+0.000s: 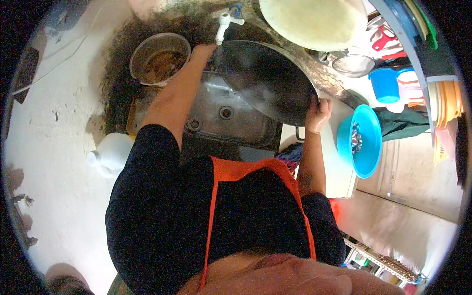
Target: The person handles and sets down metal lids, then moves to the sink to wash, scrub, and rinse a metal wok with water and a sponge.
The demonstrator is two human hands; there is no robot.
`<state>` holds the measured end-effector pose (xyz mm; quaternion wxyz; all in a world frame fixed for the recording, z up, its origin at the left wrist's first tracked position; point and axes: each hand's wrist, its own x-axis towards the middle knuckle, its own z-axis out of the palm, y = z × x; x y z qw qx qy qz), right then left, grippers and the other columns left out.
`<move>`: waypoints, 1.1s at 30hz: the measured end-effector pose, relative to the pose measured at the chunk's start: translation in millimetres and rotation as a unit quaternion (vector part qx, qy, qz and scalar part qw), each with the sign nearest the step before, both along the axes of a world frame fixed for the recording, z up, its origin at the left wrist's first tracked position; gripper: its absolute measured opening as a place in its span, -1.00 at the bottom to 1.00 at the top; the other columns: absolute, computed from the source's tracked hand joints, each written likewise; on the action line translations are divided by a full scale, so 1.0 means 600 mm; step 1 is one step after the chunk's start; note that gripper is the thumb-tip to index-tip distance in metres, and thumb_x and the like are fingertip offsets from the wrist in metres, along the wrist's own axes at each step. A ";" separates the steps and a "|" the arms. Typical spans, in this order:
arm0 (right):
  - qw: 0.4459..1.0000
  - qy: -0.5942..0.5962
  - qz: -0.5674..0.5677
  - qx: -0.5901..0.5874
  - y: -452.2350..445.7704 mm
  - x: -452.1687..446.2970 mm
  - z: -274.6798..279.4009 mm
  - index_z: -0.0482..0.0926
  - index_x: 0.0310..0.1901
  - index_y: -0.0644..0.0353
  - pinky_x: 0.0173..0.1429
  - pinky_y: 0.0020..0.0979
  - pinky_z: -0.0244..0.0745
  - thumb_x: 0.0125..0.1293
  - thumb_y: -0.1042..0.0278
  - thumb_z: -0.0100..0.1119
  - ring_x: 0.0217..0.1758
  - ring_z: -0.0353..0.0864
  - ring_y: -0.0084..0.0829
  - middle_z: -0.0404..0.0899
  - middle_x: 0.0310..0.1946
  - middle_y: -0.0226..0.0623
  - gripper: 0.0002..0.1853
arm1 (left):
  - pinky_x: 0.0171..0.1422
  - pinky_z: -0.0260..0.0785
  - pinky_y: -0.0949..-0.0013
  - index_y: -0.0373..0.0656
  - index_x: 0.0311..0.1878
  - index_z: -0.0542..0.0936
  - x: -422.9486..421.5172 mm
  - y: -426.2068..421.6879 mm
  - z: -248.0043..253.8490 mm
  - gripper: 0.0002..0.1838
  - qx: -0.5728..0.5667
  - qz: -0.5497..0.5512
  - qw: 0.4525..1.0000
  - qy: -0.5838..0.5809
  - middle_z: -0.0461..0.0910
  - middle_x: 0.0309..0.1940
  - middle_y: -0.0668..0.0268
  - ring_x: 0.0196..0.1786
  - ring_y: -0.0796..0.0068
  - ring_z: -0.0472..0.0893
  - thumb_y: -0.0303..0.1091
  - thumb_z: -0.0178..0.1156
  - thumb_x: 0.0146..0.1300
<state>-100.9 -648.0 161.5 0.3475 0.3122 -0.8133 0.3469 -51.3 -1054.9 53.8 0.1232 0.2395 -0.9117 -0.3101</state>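
A large dark wok [275,83] is tilted over the metal sink [211,123], beneath the white tap [223,29]. Its inside looks wet, and what seems a thin stream of water falls from the spout. My right hand [319,115] is closed around the wok's right rim, with a loop handle [300,132] just below. At the opposite rim, close under the tap, is my left hand [204,51]; its fingers are partly hidden but appear to grip the edge.
A clear plastic basin [161,58] with brownish contents stands left of the tap. A white jug [113,155] sits by my left elbow. Right of the sink are a turquoise basin [368,142] holding small items, a strainer [353,65] and a blue container [384,85]. A pale round lid [314,22] leans behind.
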 end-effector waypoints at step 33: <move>0.873 -0.234 0.223 0.364 -0.464 -0.013 -0.039 0.54 -0.40 0.16 -0.24 -0.25 0.43 -0.01 0.20 0.09 -0.33 0.53 -0.16 0.55 -0.43 -0.18 -0.78 | -0.07 0.33 0.13 -0.07 -0.13 0.51 0.059 0.027 -0.008 -0.69 -0.016 -0.087 0.995 0.042 0.51 -0.23 0.06 -0.19 0.03 0.50 -0.17 -0.03 0.10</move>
